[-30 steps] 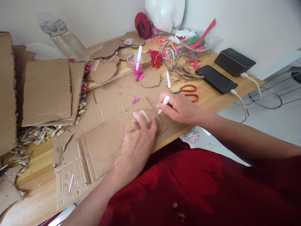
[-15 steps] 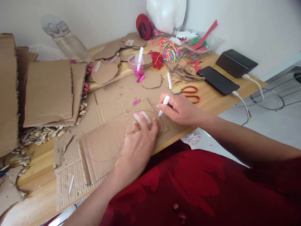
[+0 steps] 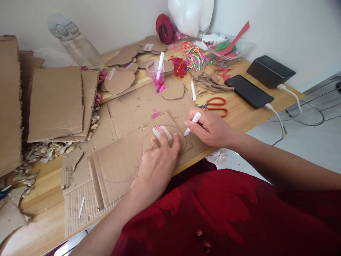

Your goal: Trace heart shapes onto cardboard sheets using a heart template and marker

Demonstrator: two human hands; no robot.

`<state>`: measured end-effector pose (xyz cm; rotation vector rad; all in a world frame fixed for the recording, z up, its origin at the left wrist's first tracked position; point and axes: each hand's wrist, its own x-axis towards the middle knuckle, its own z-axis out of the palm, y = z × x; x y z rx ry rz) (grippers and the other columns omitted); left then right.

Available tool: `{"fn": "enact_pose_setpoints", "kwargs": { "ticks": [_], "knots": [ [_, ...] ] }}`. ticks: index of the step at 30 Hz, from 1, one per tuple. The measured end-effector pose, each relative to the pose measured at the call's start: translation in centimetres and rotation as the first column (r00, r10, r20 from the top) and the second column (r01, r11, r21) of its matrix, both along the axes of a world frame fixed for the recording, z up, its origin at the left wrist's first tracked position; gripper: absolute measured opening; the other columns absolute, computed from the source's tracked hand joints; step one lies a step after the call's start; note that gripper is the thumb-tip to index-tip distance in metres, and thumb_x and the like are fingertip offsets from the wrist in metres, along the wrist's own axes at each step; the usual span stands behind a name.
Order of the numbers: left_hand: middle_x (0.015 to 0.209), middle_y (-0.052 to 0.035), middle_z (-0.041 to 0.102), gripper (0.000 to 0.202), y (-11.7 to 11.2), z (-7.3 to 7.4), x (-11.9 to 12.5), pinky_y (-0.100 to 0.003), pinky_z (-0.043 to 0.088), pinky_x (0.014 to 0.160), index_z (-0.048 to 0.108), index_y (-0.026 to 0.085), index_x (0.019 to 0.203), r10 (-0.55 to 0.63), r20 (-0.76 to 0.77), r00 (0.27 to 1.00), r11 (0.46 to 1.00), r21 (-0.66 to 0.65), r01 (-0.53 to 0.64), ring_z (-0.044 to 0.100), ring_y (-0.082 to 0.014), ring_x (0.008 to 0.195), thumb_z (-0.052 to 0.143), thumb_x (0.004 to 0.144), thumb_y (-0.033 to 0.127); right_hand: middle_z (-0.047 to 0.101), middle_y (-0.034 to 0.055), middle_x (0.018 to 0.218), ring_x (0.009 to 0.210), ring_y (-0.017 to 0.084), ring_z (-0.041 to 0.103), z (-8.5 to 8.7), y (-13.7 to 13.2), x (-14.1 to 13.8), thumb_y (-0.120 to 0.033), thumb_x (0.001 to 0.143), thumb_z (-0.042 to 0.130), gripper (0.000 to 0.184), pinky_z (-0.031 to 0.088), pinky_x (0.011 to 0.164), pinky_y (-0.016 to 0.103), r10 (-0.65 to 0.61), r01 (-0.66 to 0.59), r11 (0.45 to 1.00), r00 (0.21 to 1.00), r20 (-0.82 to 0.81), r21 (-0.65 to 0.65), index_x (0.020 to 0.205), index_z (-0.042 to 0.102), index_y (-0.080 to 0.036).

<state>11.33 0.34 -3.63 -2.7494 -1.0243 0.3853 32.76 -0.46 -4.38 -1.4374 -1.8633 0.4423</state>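
Observation:
My left hand [image 3: 160, 158] presses down with spread fingertips on a rounded cardboard cutout [image 3: 174, 132] that carries a white label with red print. Beneath the cutout lies a larger piece of cardboard [image 3: 168, 119]. A curved line runs around the cutout's right side. Between the fingers of my right hand [image 3: 209, 126] is a white marker [image 3: 196, 118], tilted, its tip at or very near that line. To the left, a flat cardboard piece [image 3: 114, 160] bears a faint purple drawn curve.
Orange-handled scissors [image 3: 217, 103] lie beyond my right hand, near a second white marker [image 3: 193, 90] and a phone [image 3: 249, 90] on a cable. A pink cup [image 3: 155, 76] holds another marker. Stacked cardboard [image 3: 55, 103] and shells [image 3: 48, 153] are at left.
My right hand and the marker have shifted right and slightly down along the cutout's edge. The left hand stays in place on the cutout. The whole view has shifted slightly.

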Motion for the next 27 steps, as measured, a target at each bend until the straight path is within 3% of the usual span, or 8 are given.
{"fn": "enact_pose_setpoints", "kwargs": {
  "ticks": [5,18,27],
  "knots": [
    [0.153,-0.0305,0.050,0.058,0.0,0.4,0.0,-0.046,0.068,0.071,0.038,0.019,0.158,-0.020,-0.006,1.000,1.000,0.005,0.020,0.065,-0.0431,0.127,0.036,0.102,0.007,0.051,-0.0052,0.062,0.057,0.013,0.043,-0.2,0.6,-0.3,-0.034,0.101,0.052,0.024,0.030,0.061,0.030,-0.033,0.033,0.999,0.999,-0.032,-0.004,0.081,0.043,-0.025],
    [0.155,-0.0276,0.050,0.055,-0.1,0.6,0.1,-0.046,0.068,0.077,0.038,0.021,0.158,-0.022,-0.014,1.000,1.000,0.013,0.022,0.065,-0.0383,0.130,0.036,0.104,0.011,0.048,-0.0053,0.065,0.058,0.013,0.042,-0.3,-0.5,-0.2,-0.032,0.101,0.052,0.023,0.030,0.061,0.030,-0.034,0.036,0.999,0.997,-0.071,0.035,0.082,0.043,-0.025],
    [0.154,-0.0287,0.050,0.056,-0.1,0.3,0.2,-0.045,0.069,0.072,0.040,0.020,0.157,-0.011,-0.028,1.000,1.000,0.020,0.012,0.065,-0.0419,0.129,0.036,0.103,0.009,0.047,-0.0058,0.064,0.059,0.013,0.041,0.3,-0.6,0.4,-0.033,0.100,0.055,0.024,0.030,0.061,0.029,0.016,-0.018,0.999,0.999,-0.042,-0.031,0.080,0.044,-0.024]
  ]
}}
